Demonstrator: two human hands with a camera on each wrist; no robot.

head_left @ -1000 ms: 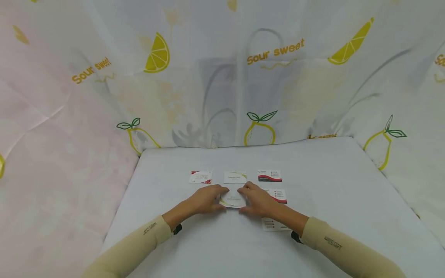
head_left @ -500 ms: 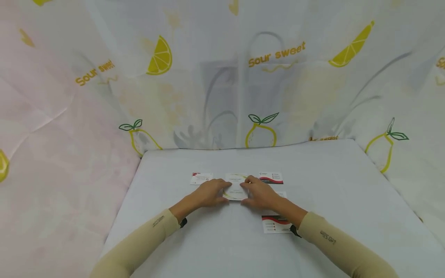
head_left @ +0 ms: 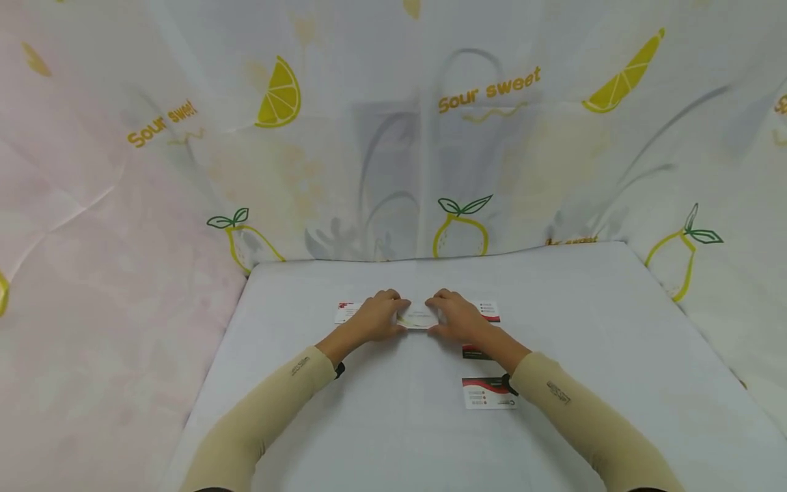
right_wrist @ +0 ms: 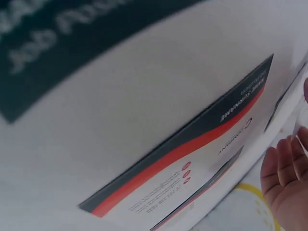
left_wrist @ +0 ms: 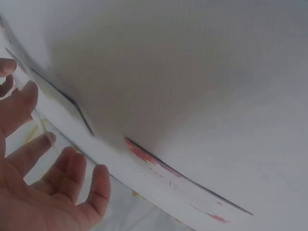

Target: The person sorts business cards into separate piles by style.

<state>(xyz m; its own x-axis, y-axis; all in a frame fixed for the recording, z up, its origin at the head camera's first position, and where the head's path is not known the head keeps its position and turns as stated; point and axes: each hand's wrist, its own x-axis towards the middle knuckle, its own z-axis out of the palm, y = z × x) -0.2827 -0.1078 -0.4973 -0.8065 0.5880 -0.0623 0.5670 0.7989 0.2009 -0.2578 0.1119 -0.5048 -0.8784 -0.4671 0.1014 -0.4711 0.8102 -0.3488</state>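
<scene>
A white business card [head_left: 419, 317] with thin gold curves spans the gap between both hands at the middle of the back row. My left hand [head_left: 379, 316] pinches its left end, thumb on the near edge and fingers at the far edge. At the opposite end, my right hand [head_left: 460, 318] grips it the same way. Seen from the left wrist, another white card [left_wrist: 67, 98] lies on the cloth just beyond the left fingers; the held card hides it in the head view. A card with red flowers [left_wrist: 178, 180] lies left of the left hand, partly covered by it.
On the right, a red-and-black wave card [head_left: 490, 311] lies partly behind the right hand. Two similar cards, a middle one [head_left: 475, 352] and a nearer one [head_left: 488, 394], lie below the right forearm. White cloth [head_left: 369, 437] covers the table; a lemon-print curtain [head_left: 393, 171] closes the back.
Both hands have carried the gold-curved card away from the body, from in front of the back row's middle card to over it. The other cards stay where they were.
</scene>
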